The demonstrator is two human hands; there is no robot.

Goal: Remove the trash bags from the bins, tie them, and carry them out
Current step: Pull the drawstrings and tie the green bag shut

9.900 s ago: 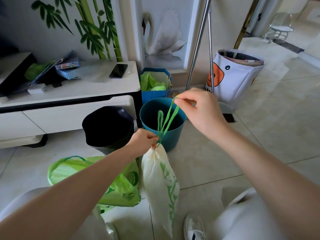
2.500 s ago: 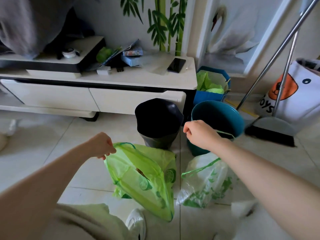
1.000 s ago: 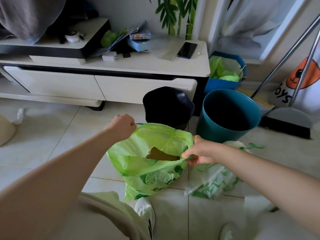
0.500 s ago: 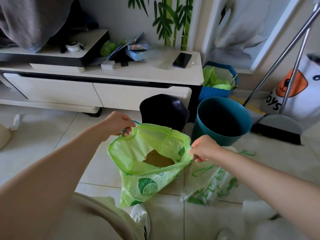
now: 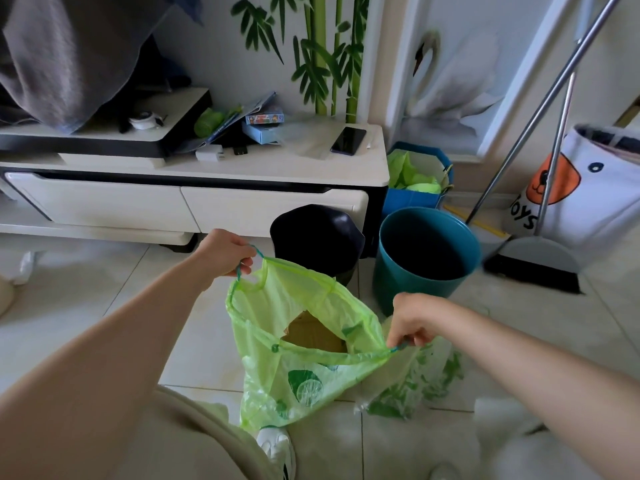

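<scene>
A light green trash bag (image 5: pixel 294 375) with lime prints hangs open between my hands, brown cardboard showing inside. My left hand (image 5: pixel 225 252) pinches its teal drawstring at the far left rim. My right hand (image 5: pixel 414 318) pinches the drawstring at the near right rim. A white bag (image 5: pixel 412 386) with green leaf prints lies on the floor under my right wrist, partly hidden. Behind stand a black bin (image 5: pixel 317 239) and a teal bin (image 5: pixel 426 254), both without liners.
A white low cabinet (image 5: pixel 194 199) with a phone (image 5: pixel 348 140) and clutter runs along the wall. A blue box (image 5: pixel 415 181) holds green bags. A broom and dustpan (image 5: pixel 533 258) lean at right by a white toy bag (image 5: pixel 588 188). My shoe (image 5: pixel 277 448) is below the bag.
Since ten seconds ago I let the white bag down on the floor and took up the green one. In the last second my hands drew apart on its drawstring, lifting the mouth.
</scene>
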